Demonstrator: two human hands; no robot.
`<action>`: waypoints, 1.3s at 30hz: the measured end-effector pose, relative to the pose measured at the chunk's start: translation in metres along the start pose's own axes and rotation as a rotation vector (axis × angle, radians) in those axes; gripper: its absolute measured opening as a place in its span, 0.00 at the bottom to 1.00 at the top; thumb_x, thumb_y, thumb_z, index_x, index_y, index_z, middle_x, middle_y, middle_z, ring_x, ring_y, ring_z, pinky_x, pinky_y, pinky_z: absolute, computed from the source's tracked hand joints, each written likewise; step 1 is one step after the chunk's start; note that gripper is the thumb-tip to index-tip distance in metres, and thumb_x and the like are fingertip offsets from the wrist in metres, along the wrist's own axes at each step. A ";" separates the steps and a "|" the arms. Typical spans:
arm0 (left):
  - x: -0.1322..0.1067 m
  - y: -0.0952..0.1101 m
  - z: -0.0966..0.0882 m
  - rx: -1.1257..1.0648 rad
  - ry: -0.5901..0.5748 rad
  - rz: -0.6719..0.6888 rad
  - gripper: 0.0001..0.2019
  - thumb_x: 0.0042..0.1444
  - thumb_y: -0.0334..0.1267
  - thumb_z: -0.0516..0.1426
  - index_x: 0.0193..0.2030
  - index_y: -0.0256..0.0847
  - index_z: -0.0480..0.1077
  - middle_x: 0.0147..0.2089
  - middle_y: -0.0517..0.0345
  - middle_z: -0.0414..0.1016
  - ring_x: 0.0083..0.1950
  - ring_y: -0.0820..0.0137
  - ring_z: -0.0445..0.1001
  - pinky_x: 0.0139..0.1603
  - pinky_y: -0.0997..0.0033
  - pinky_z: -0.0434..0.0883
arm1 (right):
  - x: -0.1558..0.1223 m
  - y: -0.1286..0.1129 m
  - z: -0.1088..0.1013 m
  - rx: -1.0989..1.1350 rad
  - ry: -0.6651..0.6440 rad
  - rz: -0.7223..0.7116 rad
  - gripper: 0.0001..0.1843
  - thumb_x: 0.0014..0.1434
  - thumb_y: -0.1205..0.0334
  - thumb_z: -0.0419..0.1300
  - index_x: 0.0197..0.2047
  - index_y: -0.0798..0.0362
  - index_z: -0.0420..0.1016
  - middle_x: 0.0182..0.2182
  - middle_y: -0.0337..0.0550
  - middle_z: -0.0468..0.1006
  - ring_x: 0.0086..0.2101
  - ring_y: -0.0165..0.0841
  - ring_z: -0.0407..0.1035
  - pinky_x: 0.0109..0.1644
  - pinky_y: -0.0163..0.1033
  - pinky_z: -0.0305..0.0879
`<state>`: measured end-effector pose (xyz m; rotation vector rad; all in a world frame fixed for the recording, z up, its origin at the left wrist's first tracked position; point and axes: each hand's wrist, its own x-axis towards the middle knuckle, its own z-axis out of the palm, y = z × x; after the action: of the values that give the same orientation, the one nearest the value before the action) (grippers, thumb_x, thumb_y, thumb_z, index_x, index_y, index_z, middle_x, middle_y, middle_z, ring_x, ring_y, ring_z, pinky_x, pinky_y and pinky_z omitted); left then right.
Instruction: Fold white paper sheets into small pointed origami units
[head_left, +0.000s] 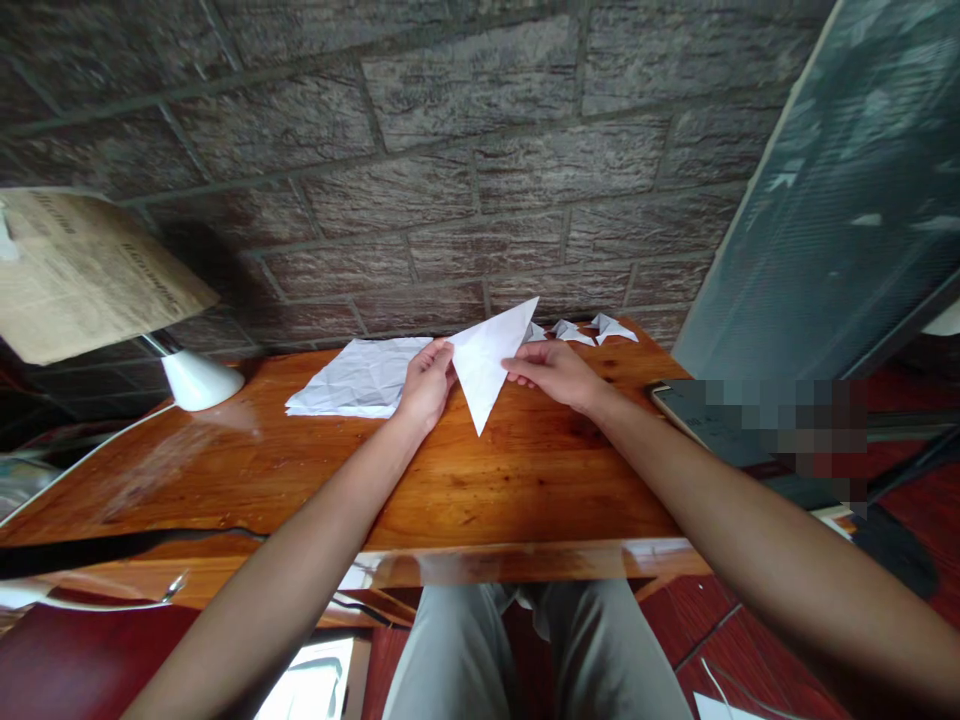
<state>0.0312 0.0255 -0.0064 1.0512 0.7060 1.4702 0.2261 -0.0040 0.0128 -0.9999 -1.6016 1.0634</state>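
Paper triangle [487, 358], white, upright above the tabletop [480, 500], one point aimed down and toward the lap. Fingers [442, 356] of the left hand [427, 385] pinched on its left corner, thumb on the near face. Fingers of the right hand [553, 372] closed together on its right edge — a little below the upper right corner. Contact between lower tip and tabletop impossible to tell from this angle.

Just left of the triangle, beyond the left hand, a stack of creased white sheets [349, 380], flat on the tabletop. Just right of the triangle, past the right hand, small folded paper pieces [571, 332] in a row by the far edge — three visible, the closest partly hidden. Farther right of the triangle, near the right forearm [712, 490], a dark flat object [686, 408], partly pixelated.

Well left of the triangle, a lamp with a white base [199, 382] and a shade of brown printed paper [97, 275]. Left and nearer than the triangle, a black cable [127, 545]. Behind the triangle, a grey-brown brick wall [420, 190]; far right of it, a greenish panel [817, 220]. Nearer than the triangle, below the tabletop's front edge, legs in pale trousers [446, 650].
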 end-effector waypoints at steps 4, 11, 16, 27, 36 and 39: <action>-0.001 0.006 0.001 -0.077 -0.023 -0.057 0.13 0.48 0.41 0.69 0.34 0.40 0.71 0.33 0.61 0.79 0.37 0.70 0.78 0.46 0.69 0.73 | 0.000 -0.001 -0.001 0.017 -0.012 0.000 0.19 0.47 0.46 0.71 0.26 0.55 0.77 0.24 0.40 0.78 0.25 0.27 0.66 0.32 0.34 0.63; -0.003 0.017 -0.001 -0.066 -0.026 -0.188 0.09 0.50 0.35 0.67 0.36 0.39 0.72 0.39 0.57 0.81 0.42 0.70 0.78 0.50 0.68 0.73 | 0.000 0.002 -0.007 -0.002 0.051 0.018 0.19 0.48 0.47 0.70 0.24 0.55 0.76 0.22 0.39 0.76 0.24 0.26 0.65 0.30 0.33 0.62; -0.003 0.019 -0.001 -0.068 -0.024 -0.181 0.08 0.52 0.36 0.66 0.36 0.39 0.73 0.40 0.56 0.81 0.42 0.71 0.78 0.49 0.69 0.73 | 0.000 0.002 -0.007 0.009 0.061 0.028 0.19 0.50 0.47 0.70 0.25 0.55 0.76 0.23 0.40 0.77 0.24 0.26 0.65 0.29 0.32 0.62; -0.005 0.022 0.001 -0.100 0.009 -0.172 0.08 0.51 0.33 0.66 0.37 0.40 0.73 0.39 0.58 0.82 0.40 0.73 0.79 0.46 0.71 0.75 | -0.001 0.001 -0.005 0.061 0.052 0.066 0.18 0.49 0.49 0.71 0.25 0.55 0.76 0.23 0.39 0.77 0.23 0.25 0.65 0.28 0.32 0.63; 0.000 0.017 -0.004 -0.080 0.040 -0.153 0.09 0.52 0.39 0.64 0.38 0.39 0.73 0.40 0.56 0.82 0.42 0.70 0.79 0.45 0.71 0.74 | -0.003 -0.002 -0.001 0.070 0.021 0.119 0.13 0.51 0.54 0.71 0.27 0.55 0.78 0.24 0.39 0.79 0.24 0.24 0.66 0.29 0.31 0.62; -0.001 0.017 -0.003 -0.038 0.036 -0.140 0.10 0.50 0.39 0.66 0.38 0.39 0.73 0.41 0.55 0.82 0.43 0.69 0.79 0.47 0.70 0.74 | -0.003 -0.001 -0.001 0.085 0.020 0.127 0.14 0.50 0.53 0.71 0.28 0.56 0.79 0.25 0.40 0.79 0.24 0.24 0.66 0.29 0.31 0.63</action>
<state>0.0212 0.0218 0.0073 0.9296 0.7597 1.3797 0.2279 -0.0070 0.0129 -1.0631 -1.4799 1.1933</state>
